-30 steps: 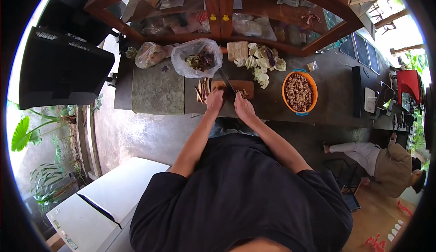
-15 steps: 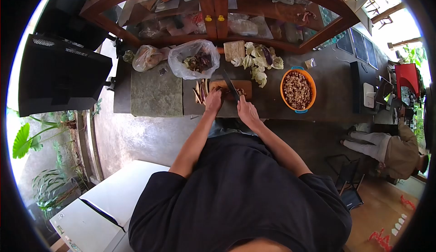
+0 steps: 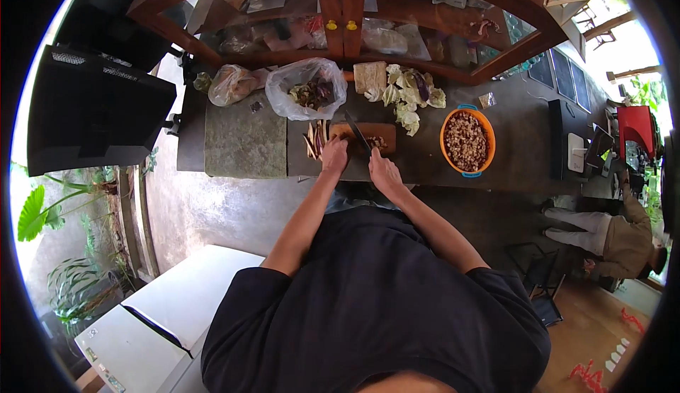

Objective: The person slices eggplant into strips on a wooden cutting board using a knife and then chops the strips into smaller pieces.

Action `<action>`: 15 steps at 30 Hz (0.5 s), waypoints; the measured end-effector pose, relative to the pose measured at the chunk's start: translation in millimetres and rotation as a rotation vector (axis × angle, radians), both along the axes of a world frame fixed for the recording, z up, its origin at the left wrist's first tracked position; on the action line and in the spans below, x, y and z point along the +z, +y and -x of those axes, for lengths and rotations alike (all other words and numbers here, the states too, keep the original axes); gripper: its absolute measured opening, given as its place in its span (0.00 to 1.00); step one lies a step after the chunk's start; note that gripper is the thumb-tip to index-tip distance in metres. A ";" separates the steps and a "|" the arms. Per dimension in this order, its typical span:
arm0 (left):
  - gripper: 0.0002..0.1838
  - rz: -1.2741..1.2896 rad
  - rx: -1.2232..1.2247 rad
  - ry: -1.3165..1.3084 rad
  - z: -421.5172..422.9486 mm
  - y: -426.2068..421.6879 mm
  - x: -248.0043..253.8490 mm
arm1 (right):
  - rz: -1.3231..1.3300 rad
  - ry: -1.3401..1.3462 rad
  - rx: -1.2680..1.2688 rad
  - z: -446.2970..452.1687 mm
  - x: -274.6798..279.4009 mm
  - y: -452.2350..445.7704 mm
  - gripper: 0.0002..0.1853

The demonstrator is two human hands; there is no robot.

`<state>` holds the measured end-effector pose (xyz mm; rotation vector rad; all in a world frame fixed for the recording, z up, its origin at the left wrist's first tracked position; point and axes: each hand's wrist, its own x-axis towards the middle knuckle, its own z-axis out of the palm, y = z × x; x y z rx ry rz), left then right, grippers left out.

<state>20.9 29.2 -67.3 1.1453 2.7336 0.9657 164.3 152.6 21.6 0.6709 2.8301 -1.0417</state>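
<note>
A knife (image 3: 358, 131) with a dark blade slants across the wooden cutting board (image 3: 386, 129). My right hand (image 3: 384, 171) is closed around its handle. To the left of the blade, my left hand (image 3: 334, 156) has its fingers bent down on the board, pinching what look like eggplant strips, mostly hidden under the fingers. More purple-skinned, pale eggplant strips (image 3: 312, 139) lie at the board's left end, beside that hand. Small cut pieces (image 3: 377, 141) lie on the board to the right of the blade.
An orange colander (image 3: 443, 138) full of diced pieces stands at the right. Behind the board are a plastic bag (image 3: 276, 88) of scraps, a block-shaped package (image 3: 370, 78) and leafy trimmings (image 3: 407, 95). A glass-door cabinet (image 3: 343, 46) borders the counter. Another person (image 3: 623, 234) is far right.
The view has shifted slightly. Both hands stay at the board, and the knife has moved only a little. More of the cut pieces show to the right of the blade.
</note>
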 end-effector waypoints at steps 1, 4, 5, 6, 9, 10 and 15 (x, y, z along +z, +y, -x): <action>0.07 0.063 0.018 -0.017 -0.7 0.4 3.6 | -0.028 0.017 -0.006 4.3 -4.2 -1.3 0.09; 0.08 0.011 -0.019 0.027 -1.9 1.5 10.0 | -0.069 0.058 -0.014 18.6 -9.1 -0.1 0.09; 0.08 0.012 -0.021 0.029 -2.6 0.6 11.4 | -0.079 0.078 -0.015 21.0 -9.2 -0.3 0.10; 0.08 0.018 -0.009 0.010 -3.2 0.1 12.9 | -0.078 0.080 -0.019 20.3 -8.9 -0.6 0.10; 0.07 -0.015 0.015 -0.005 -3.9 4.2 17.0 | -0.041 0.062 -0.016 11.9 -7.4 2.4 0.10; 0.07 -0.047 0.034 -0.005 -4.9 3.8 17.9 | -0.042 0.076 -0.017 6.4 -7.6 1.8 0.10; 0.08 0.032 0.011 -0.018 -6.7 4.2 24.2 | -0.014 0.081 -0.042 -6.9 -10.6 4.6 0.09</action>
